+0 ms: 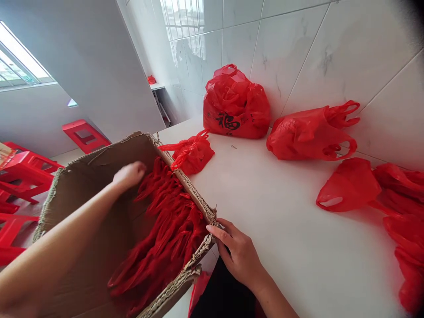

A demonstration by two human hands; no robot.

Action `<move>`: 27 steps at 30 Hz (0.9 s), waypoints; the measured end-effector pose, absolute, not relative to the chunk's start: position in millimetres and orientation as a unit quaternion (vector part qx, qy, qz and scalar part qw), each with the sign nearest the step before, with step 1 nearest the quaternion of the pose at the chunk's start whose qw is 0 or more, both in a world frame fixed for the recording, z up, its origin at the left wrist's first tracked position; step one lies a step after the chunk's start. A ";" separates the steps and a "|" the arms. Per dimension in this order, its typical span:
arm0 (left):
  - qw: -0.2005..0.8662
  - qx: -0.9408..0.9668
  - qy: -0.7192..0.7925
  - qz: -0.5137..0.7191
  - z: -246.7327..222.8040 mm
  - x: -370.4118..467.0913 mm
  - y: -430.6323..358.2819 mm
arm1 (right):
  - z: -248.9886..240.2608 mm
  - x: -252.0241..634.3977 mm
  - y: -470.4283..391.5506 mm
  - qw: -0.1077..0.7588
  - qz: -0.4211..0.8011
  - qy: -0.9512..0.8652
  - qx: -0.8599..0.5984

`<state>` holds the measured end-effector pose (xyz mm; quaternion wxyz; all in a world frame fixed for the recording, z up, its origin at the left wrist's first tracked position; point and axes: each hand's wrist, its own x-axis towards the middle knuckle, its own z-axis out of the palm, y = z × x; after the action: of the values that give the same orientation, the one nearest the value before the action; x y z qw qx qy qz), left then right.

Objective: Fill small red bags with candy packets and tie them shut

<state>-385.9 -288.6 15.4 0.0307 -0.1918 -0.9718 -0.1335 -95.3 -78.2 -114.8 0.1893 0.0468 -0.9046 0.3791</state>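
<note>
My left hand [130,175] reaches into an open cardboard box [104,160], slightly blurred, with its fingers curled in and nothing visible in them. Close beside it inside the box lies a heap of red netted bundles [172,216], piled along the right wall. My right hand [236,249] grips the box's near right corner, with the thumb over the torn, corrugated rim and the fingers on the outer side. Just past the right wall sits a small knotted red plastic bag [194,157]; its handles hang over the rim.
Along the tiled wall on the white table [265,194] stand a full red bag with black lettering [236,106] and a tied red bag lying over [304,134]. Crumpled red bags [351,185] spread at the right. Red plastic stools [28,170] stand at the left.
</note>
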 end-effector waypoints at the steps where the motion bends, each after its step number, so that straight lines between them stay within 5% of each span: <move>1: 0.062 -0.192 -0.970 -0.136 23.1 -396.8 -277.2 | -115.1 -95.3 -78.3 0.190 0.376 -0.906 0.047; 5: 0.122 -0.238 -0.951 -0.153 36.4 -426.0 -203.1 | -116.1 -94.7 -78.4 0.190 0.364 -0.911 0.049; 12: -0.049 -0.253 -0.951 -0.173 2.8 -432.3 -124.6 | -113.5 -96.1 -78.6 0.204 0.364 -0.907 0.060; 21: -0.178 -0.234 -0.831 -0.473 69.1 -419.2 -271.7 | -113.6 -95.2 -77.7 0.198 0.380 -0.902 0.054; 24: -0.242 -0.121 -0.836 -0.477 58.6 -409.9 -333.7 | -114.8 -94.6 -77.9 0.194 0.376 -0.905 0.051; 27: -0.267 -0.037 -0.898 -0.349 25.6 -394.6 -369.8 | -115.2 -95.1 -77.8 0.192 0.378 -0.904 0.048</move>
<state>-394.6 -369.8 25.6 -0.2666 -0.0369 -0.8977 -0.3488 -95.1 -77.8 -115.2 0.1917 0.0483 -0.9044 0.3783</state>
